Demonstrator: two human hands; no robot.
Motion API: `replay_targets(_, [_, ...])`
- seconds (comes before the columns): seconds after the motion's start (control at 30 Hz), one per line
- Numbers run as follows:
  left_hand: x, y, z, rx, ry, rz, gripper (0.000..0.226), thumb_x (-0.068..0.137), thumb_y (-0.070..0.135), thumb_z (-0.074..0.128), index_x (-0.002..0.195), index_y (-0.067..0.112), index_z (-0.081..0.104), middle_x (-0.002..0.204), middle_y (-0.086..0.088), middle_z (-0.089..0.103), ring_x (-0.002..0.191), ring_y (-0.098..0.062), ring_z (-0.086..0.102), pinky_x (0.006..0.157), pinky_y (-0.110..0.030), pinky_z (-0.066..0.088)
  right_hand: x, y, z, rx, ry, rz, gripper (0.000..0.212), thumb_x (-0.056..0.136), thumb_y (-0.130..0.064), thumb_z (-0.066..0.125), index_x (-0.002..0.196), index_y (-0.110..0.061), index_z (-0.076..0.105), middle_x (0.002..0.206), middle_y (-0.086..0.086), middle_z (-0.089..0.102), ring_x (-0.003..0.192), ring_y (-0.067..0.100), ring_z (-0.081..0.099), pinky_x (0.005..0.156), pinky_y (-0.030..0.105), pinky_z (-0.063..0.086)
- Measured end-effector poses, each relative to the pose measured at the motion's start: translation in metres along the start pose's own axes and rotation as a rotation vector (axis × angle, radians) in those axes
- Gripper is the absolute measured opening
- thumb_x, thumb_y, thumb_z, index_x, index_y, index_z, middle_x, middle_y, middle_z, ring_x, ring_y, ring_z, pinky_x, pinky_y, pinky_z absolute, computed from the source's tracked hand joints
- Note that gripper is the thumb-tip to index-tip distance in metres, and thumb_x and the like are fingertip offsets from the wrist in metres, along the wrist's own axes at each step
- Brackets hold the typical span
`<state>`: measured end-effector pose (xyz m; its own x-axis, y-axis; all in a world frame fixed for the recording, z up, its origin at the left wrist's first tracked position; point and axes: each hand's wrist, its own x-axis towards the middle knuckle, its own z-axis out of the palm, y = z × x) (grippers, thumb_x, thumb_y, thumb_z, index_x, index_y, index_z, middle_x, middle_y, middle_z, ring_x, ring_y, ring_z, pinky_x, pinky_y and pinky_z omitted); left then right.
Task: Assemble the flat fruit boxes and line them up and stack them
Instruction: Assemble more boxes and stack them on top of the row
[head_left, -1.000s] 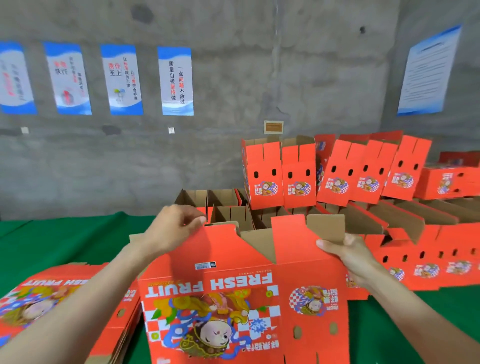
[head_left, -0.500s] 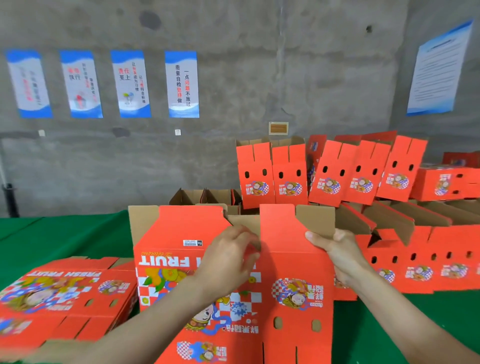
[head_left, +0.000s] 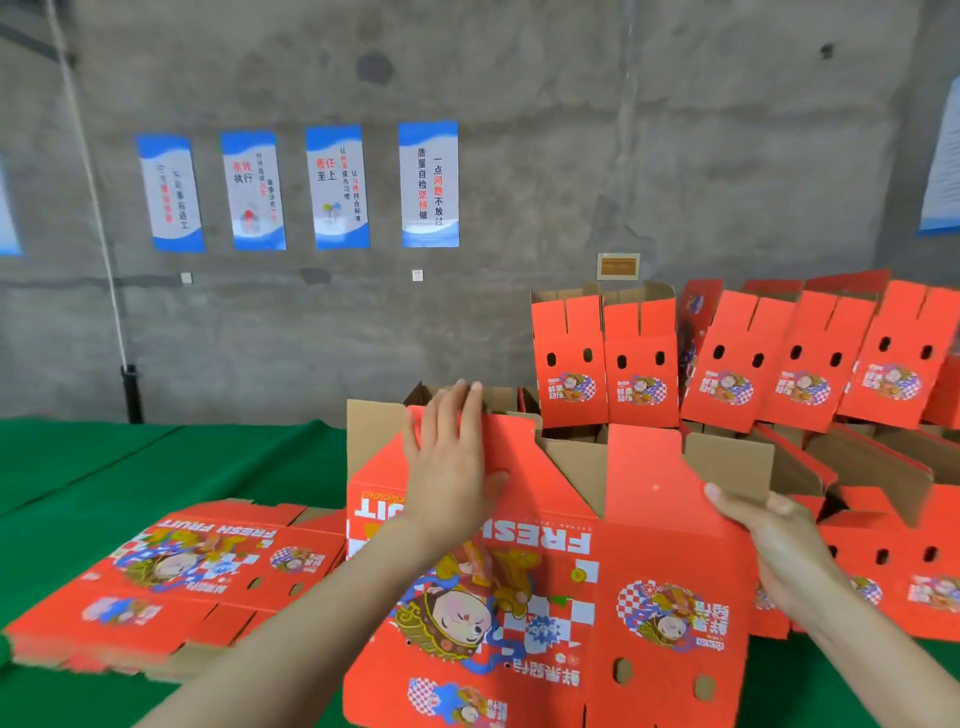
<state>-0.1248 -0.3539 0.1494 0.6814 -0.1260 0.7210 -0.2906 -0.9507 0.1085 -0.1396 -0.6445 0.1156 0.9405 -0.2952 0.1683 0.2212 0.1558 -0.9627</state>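
Observation:
A red fruit box (head_left: 644, 561), printed FRESH FRUIT upside down, stands opened up in front of me with its flaps raised. My left hand (head_left: 449, 457) lies flat with straight fingers on the large top flap on the left side. My right hand (head_left: 769, 540) grips the box's right edge, thumb on the red side panel. A stack of flat boxes (head_left: 171, 577) lies on the green table at my left. Assembled boxes (head_left: 602, 358) stand stacked at the back right.
The green table cloth (head_left: 156, 467) is bare at the left and back left. More assembled boxes (head_left: 893, 561) fill the right side, close to my right hand. A concrete wall with posters (head_left: 428, 184) runs behind the table.
My left hand has moved from the middle of the box's front up onto the left top flap, fingers now straight. The box has shifted slightly right. My right hand keeps its hold.

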Motion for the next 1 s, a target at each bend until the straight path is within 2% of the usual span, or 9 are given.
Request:
replay_targets(0.2, [0.008, -0.031, -0.009, -0.21, 0.001, 0.05, 0.026, 0.067, 0.002, 0.076, 0.089, 0.004, 0.063, 0.099, -0.011, 0.062, 0.095, -0.033, 0.057, 0.083, -0.04, 0.043, -0.001, 0.003, 0.001, 0.073, 0.078, 0.07, 0.018, 0.086, -0.013, 0.067, 0.104, -0.011, 0.067, 0.085, 0.003, 0.071, 0.079, 0.021, 0.065, 0.068, 0.035, 0.049])
replay_targets(0.33, [-0.001, -0.043, -0.001, -0.204, -0.003, 0.13, 0.024, 0.061, -0.004, 0.072, 0.068, 0.009, 0.054, 0.062, -0.002, 0.059, 0.061, -0.034, 0.057, 0.064, -0.032, 0.035, -0.003, 0.007, 0.006, 0.157, 0.124, 0.129, 0.056, 0.083, -0.018, 0.071, 0.134, -0.007, 0.05, 0.118, 0.009, 0.064, 0.112, 0.025, 0.058, 0.102, 0.046, 0.041])
replay_targets(0.43, [0.0, -0.049, 0.004, -0.15, -0.097, 0.09, 0.016, 0.068, 0.002, 0.069, 0.074, 0.01, 0.058, 0.071, -0.003, 0.063, 0.071, -0.035, 0.057, 0.077, -0.036, 0.039, 0.0, 0.008, 0.012, 0.156, 0.127, 0.122, 0.069, 0.08, -0.021, 0.074, 0.14, -0.007, 0.043, 0.131, 0.011, 0.057, 0.127, 0.027, 0.048, 0.115, 0.049, 0.026])
replay_targets(0.53, [0.001, -0.036, 0.005, -0.073, -0.144, 0.115, 0.019, 0.078, 0.016, 0.062, 0.096, 0.014, 0.064, 0.097, 0.002, 0.068, 0.099, -0.025, 0.058, 0.106, -0.037, 0.026, -0.002, 0.003, 0.029, 0.123, 0.129, 0.105, 0.046, 0.083, -0.018, 0.071, 0.125, -0.006, 0.058, 0.122, 0.009, 0.063, 0.125, 0.027, 0.052, 0.114, 0.044, 0.028])
replay_targets(0.63, [-0.01, -0.003, 0.004, -0.176, -0.122, 0.298, 0.035, 0.081, 0.023, 0.063, 0.113, 0.011, 0.063, 0.121, -0.003, 0.061, 0.116, -0.024, 0.054, 0.108, -0.04, 0.031, -0.005, 0.005, 0.055, 0.136, 0.114, 0.11, 0.045, 0.088, -0.016, 0.067, 0.129, -0.002, 0.054, 0.133, 0.011, 0.055, 0.128, 0.025, 0.047, 0.114, 0.04, 0.027])
replay_targets(0.7, [-0.021, 0.023, 0.005, -0.294, -0.087, 0.441, 0.046, 0.081, 0.031, 0.066, 0.118, 0.005, 0.061, 0.125, -0.011, 0.059, 0.118, -0.028, 0.054, 0.105, -0.037, 0.037, -0.008, 0.006, 0.074, 0.158, 0.111, 0.112, 0.036, 0.091, -0.012, 0.063, 0.123, 0.001, 0.056, 0.124, 0.012, 0.06, 0.117, 0.022, 0.054, 0.103, 0.033, 0.037])
replay_targets(0.77, [-0.028, 0.046, 0.006, -0.305, -0.138, 0.503, 0.063, 0.081, 0.038, 0.064, 0.133, 0.006, 0.05, 0.138, -0.011, 0.05, 0.132, -0.026, 0.042, 0.114, -0.038, 0.023, -0.014, 0.003, 0.095, 0.175, 0.072, 0.147, 0.011, 0.093, -0.005, 0.057, 0.1, -0.002, 0.064, 0.097, 0.008, 0.068, 0.097, 0.018, 0.059, 0.08, 0.024, 0.045])
replay_targets(0.87, [-0.022, 0.064, 0.001, -0.214, -0.313, 0.349, 0.088, 0.073, 0.048, 0.048, 0.149, 0.013, 0.02, 0.154, -0.002, 0.023, 0.145, -0.013, 0.008, 0.115, -0.045, -0.012, -0.023, -0.005, 0.119, 0.306, -0.033, 0.167, 0.02, 0.094, 0.003, 0.049, 0.085, -0.006, 0.065, 0.068, -0.002, 0.07, 0.069, 0.009, 0.066, 0.063, 0.016, 0.051])
replay_targets(1.0, [-0.008, 0.052, -0.011, 0.069, -0.331, 0.277, 0.083, 0.076, 0.05, 0.044, 0.148, 0.015, 0.019, 0.148, -0.002, 0.03, 0.144, -0.018, 0.007, 0.107, -0.058, -0.02, -0.027, -0.02, 0.14, 0.436, -0.08, 0.246, 0.027, 0.097, 0.002, 0.045, 0.076, -0.007, 0.059, 0.054, -0.001, 0.066, 0.054, 0.008, 0.063, 0.047, 0.015, 0.05])
